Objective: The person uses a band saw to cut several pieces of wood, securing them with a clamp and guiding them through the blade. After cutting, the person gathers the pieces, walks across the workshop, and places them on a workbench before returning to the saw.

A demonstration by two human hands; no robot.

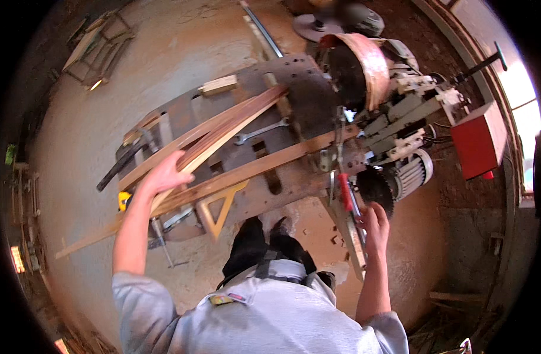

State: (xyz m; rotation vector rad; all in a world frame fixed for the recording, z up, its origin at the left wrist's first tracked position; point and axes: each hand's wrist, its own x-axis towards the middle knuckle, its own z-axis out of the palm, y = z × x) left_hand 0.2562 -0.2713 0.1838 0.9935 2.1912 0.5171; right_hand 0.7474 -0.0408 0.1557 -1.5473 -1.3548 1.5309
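I count one open-ended wrench (261, 131), one yellow triangle (219, 209) and at least three lengths of wood over the metal table (311, 94), among them a two-toned wooden strip (223, 133) slanting from the person's near left toward the far right, and a longer brown strip (294, 151) just nearer the body. The left hand (163, 176) has thumb and fingers closed about the two-toned one near its lower end. The right hand (375, 227) curls beside a red-handled tool (345, 192), whether gripping it I can't tell.
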